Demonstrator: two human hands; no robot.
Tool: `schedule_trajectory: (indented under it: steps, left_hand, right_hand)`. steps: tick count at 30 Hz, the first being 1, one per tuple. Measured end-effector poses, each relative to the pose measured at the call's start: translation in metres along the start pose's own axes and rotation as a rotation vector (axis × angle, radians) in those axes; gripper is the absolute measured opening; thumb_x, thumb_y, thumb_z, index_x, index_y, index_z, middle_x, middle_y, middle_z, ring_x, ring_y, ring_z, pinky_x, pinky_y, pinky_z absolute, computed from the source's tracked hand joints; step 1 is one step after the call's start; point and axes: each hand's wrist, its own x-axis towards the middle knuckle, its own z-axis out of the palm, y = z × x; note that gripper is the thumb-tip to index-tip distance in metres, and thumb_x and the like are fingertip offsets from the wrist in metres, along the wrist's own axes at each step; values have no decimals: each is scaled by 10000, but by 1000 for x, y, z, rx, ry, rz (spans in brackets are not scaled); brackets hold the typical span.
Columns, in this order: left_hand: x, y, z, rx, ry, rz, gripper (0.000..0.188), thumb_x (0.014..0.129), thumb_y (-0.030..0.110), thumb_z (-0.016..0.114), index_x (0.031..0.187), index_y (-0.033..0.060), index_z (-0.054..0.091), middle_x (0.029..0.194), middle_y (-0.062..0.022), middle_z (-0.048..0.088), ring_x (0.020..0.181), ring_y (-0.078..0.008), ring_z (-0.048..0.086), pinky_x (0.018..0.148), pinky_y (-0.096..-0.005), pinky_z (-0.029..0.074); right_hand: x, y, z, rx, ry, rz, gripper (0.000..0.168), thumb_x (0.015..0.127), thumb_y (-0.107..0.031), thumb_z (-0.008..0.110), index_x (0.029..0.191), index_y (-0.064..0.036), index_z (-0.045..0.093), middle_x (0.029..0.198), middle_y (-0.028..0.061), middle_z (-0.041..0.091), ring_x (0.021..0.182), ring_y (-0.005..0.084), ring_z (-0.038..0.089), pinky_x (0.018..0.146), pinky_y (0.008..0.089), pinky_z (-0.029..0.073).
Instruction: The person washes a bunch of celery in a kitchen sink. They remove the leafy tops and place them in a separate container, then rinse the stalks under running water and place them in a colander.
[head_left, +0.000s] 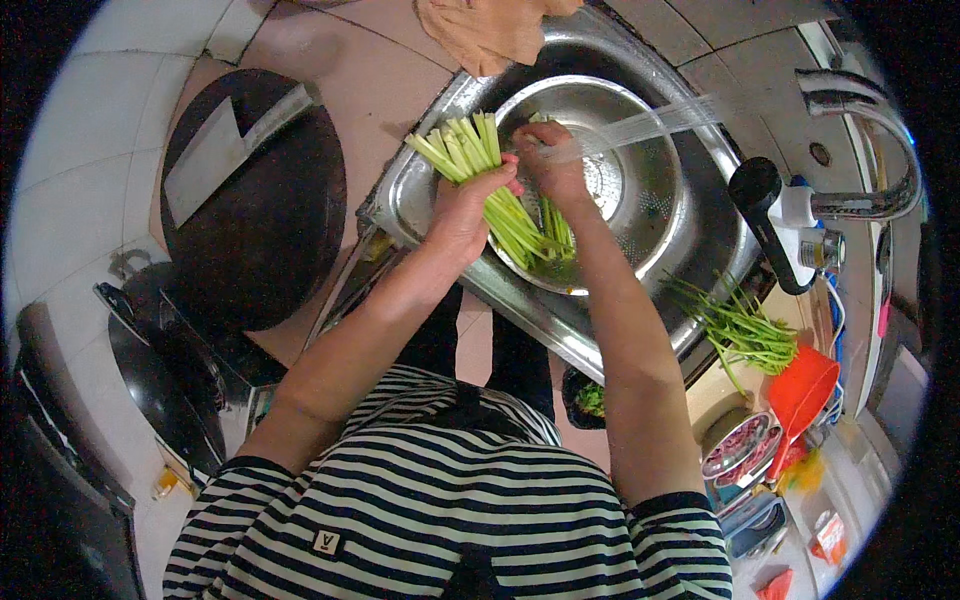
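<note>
My left hand (472, 202) grips a thick bundle of pale green stalks (517, 229), probably celery, above the near left rim of a perforated stainless steel basin (652, 217). Their cut ends fan out past my thumb. Beside it, my right hand (553, 154) is closed around a smaller bunch of stalks (555, 225); pale ends poke out above the fingers and green lengths hang below. A stream of water (645, 129) from the chrome faucet (862, 206) runs onto my right hand. The basin sits inside a stainless steel sink (705, 225).
On the left, a cleaver (217, 157) lies on a round dark chopping board (292, 202). A tan cloth (487, 34) hangs at the sink's far edge. At right are thin green stems (750, 330), a red ladle (802, 386) and a bowl of raw meat (739, 450).
</note>
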Motion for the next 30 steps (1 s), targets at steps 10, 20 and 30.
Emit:
schedule_trajectory:
  steps: [10,20,30]
  left_hand:
    - [-3,4,0,-28,7,14,147,758,67,670,882,36,598,782,-42,589,664,-146,567,642,-285,452]
    - [3,-2,-6,-59,-9,-11,160,744,37,672,869,45,571,793,-36,587,737,-159,594,697,-298,481]
    - [15,-28,24,65,-51,65,271,740,-11,657,967,75,537,850,-24,579,786,-147,586,712,-283,487]
  right_hand:
    - [-6,58,-47,-53,168,275,271,884,-257,549,961,2,574,911,158,633,828,210,610,735,328,474]
    - [7,-22,-68,334,-189,554,255,800,-266,660,946,-71,585,774,-26,579,657,62,484,575,223,388]
    - [20,-89,-94,609,-203,505,252,875,-269,564,978,-40,579,829,20,630,677,61,513,581,211,382]
